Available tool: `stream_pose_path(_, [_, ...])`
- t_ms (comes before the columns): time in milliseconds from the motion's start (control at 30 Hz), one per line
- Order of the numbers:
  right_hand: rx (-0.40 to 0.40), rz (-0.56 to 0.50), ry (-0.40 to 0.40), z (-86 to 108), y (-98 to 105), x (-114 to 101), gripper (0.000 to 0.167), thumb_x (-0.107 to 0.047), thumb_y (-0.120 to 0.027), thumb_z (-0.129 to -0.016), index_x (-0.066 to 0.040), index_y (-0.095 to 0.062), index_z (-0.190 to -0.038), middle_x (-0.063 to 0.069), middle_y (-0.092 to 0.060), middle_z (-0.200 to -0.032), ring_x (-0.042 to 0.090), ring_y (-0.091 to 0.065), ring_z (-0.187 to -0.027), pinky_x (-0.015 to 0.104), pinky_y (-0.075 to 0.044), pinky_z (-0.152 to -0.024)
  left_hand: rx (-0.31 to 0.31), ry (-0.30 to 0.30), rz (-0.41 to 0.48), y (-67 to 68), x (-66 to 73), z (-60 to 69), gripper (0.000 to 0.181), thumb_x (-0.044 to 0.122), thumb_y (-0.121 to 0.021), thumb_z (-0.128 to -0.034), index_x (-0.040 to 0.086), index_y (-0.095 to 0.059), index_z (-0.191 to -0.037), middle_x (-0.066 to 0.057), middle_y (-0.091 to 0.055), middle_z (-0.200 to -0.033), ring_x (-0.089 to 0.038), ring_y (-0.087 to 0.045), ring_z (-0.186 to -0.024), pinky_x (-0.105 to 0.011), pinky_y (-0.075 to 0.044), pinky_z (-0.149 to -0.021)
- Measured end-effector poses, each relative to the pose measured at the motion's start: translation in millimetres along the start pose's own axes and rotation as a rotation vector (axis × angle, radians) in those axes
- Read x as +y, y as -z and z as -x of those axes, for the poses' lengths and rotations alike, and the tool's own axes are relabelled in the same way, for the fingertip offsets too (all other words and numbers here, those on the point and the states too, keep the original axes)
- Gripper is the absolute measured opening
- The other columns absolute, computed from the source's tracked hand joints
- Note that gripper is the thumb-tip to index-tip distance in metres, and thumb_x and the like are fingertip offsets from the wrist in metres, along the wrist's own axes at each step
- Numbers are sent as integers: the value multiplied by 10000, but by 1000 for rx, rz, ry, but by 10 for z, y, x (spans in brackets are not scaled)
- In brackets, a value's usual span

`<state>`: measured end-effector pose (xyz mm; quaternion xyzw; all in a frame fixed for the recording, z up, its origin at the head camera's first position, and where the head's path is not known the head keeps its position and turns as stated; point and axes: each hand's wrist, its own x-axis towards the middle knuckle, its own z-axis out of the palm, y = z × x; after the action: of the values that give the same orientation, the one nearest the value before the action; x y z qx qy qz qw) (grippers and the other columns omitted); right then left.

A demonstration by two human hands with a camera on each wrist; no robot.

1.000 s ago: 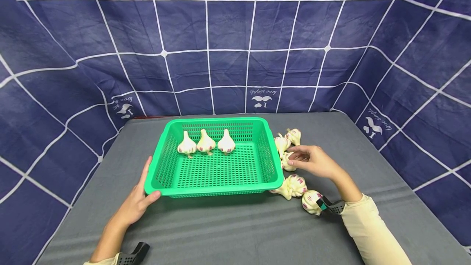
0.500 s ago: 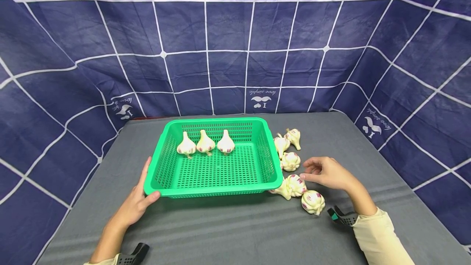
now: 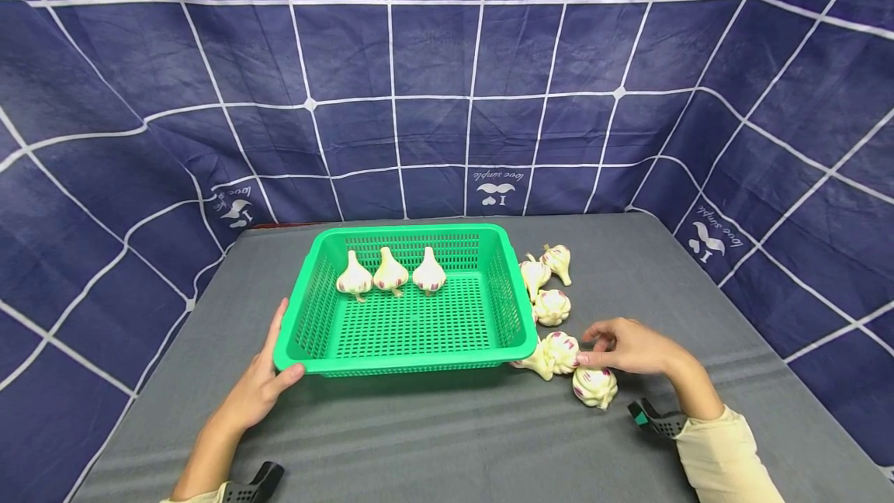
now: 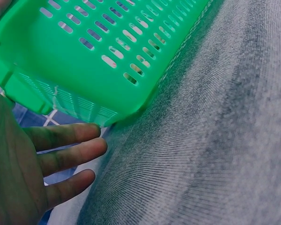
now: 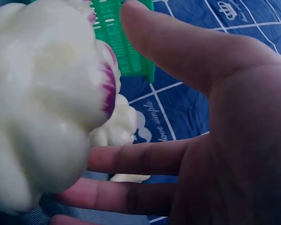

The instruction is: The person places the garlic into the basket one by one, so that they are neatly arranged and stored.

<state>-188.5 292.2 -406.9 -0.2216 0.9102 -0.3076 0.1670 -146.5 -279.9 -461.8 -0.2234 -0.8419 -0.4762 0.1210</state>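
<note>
A green basket (image 3: pixel 412 363) holds three garlic bulbs (image 3: pixel 429 274) in a row at its back. My left hand (image 3: pixel 254 390) rests against its front left corner, thumb by the rim; in the left wrist view three fingers of that hand (image 4: pixel 61 159) extend loosely beside the basket (image 4: pixel 75 61). To the basket's right, my right hand (image 3: pixel 632 344) hovers by a garlic bulb (image 3: pixel 594 386) and another (image 3: pixel 561 352), gripping neither. In the right wrist view a large bulb (image 5: pixel 42 108) is near the spread fingers and thumb of that hand (image 5: pixel 243 112); contact is unclear.
More garlic bulbs (image 3: pixel 552 307) lie along the basket's right side, some partly hidden by its rim. Grey cloth (image 3: pixel 447 441) covers the table. Blue curtains with white lines (image 3: pixel 433 45) stand behind and at both sides.
My right hand has moved right and toward the front, away from the bulb beside the basket to the front bulbs. My left hand and the basket have stayed in place.
</note>
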Motion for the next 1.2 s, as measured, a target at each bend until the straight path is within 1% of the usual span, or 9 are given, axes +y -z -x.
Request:
stream_pose_path(167, [-67,-49,-38,10,-22,18,490,-355,-711,-909,47,-620,-1174,-25,-680,-779,135,-541,-485,309,-469,-446,-1,-3,1,1,-3,-2,937,157,-615,-900,154,4,-1603,-317,-200,-1557,109,-253,-1326,-67,-200,-1015])
stream_pose_path(367, [-106,-126,-59,13,-43,24,536,-332,-715,-910,84,-589,-1225,3,-677,-798,180,-597,-529,363,-506,-448,-1,-10,9,0,-13,0,940,138,-615,-894,149,2,-1603,-312,-182,-1565,103,-249,-1335,-68,-197,-1021])
stream_pose_path(567, [-131,-174,-57,7,-66,12,546,-304,-719,-911,104,-572,-1242,25,-660,-811,162,-579,-522,367,-511,-440,-5,-7,12,0,-15,-1,942,140,-613,-896,159,9,-1603,-308,-171,-1570,100,-240,-1341,-69,-192,-1023])
stream_pose_path(767, [-152,-191,-48,12,-69,-1,586,-290,-722,-909,141,-542,-1263,31,-655,-807,166,-574,-512,357,-503,-425,-5,-6,12,-1,-11,-2,940,137,-610,-897,155,10,-1603,-309,-174,-1568,99,-240,-1341,-70,-192,-1023])
stream_pose_path(967, [-172,-190,-33,28,-56,-2,562,-287,-716,-914,131,-557,-1255,21,-670,-787,162,-573,-498,342,-488,-402,-5,-5,6,-4,-15,0,938,139,-608,-898,151,12,-1602,-312,-175,-1567,104,-239,-1338,-68,-193,-1018])
stream_pose_path(1100, [-183,-187,-18,43,-25,11,551,-278,-711,-919,140,-566,-1247,1,-676,-750,134,-569,-489,339,-483,-394,-7,2,6,-4,-12,-1,936,147,-605,-901,157,16,-1602,-305,-167,-1572,106,-236,-1337,-68,-193,-1017])
stream_pose_path(1200, [-184,-176,-9,66,16,23,580,-271,-731,-902,164,-558,-1244,-13,-662,-723,110,-549,-481,338,-476,-389,-9,9,8,-5,-7,-2,934,156,-601,-904,159,19,-1602,-298,-157,-1578,107,-230,-1338,-67,-190,-1015])
